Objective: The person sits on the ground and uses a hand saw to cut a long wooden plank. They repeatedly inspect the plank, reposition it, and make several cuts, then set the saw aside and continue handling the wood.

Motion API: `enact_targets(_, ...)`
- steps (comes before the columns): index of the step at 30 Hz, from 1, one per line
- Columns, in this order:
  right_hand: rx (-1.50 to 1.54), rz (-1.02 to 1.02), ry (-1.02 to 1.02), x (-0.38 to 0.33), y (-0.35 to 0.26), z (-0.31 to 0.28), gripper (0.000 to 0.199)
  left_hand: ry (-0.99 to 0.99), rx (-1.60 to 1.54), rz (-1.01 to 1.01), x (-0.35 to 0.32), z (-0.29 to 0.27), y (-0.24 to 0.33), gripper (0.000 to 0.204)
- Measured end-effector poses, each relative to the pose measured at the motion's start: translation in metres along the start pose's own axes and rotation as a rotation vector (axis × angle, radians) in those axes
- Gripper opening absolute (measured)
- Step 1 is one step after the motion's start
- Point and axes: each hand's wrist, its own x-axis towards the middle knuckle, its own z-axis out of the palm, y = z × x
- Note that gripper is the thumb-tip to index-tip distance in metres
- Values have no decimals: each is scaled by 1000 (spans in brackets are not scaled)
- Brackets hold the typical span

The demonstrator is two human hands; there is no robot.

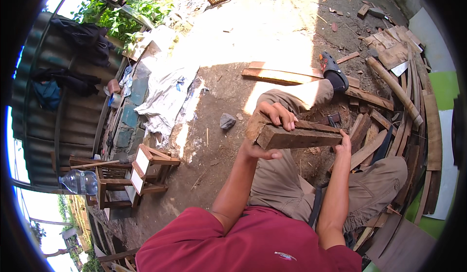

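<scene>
A short, dark brown wooden block [304,139] is held up level over my lap. At its left end my left hand [258,128] is wrapped round the wood, fingers over the top and thumb stretched along underneath. My right hand [344,143] grips the opposite end, its fingertips partly hidden. Behind the block's upper edge runs a second strip of wood [318,126], with a dark gap between; whether the two are joined I cannot tell.
Scrap wood [369,136] lies heaped at my right, with a round pole [395,91] across it. Long planks [277,73] rest by my clog-shod foot [333,70]. To the left are a grey stone [227,121], white cloth [165,97], a small wooden frame [146,167] and a plastic bottle [80,181].
</scene>
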Motion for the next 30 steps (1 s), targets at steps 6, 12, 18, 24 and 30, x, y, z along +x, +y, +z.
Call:
enact_targets(6, -1, 1, 5, -5, 0, 2, 31, 81, -92, 40, -2, 4, -7, 64)
enact_targets(12, 42, -3, 82, -30, 3, 19, 31, 95, -36, 13, -3, 6, 0, 60)
enact_targets(18, 18, 8, 61, -31, -4, 17, 33, 88, -24, 30, 2, 9, -2, 57)
enact_targets(24, -8, -7, 55, -47, 4, 28, 29, 135, 94, -25, -5, 6, 3, 57)
enact_targets(30, 23, 35, 52, -48, 0, 29, 29, 105, 92, -18, -3, 5, 3, 56)
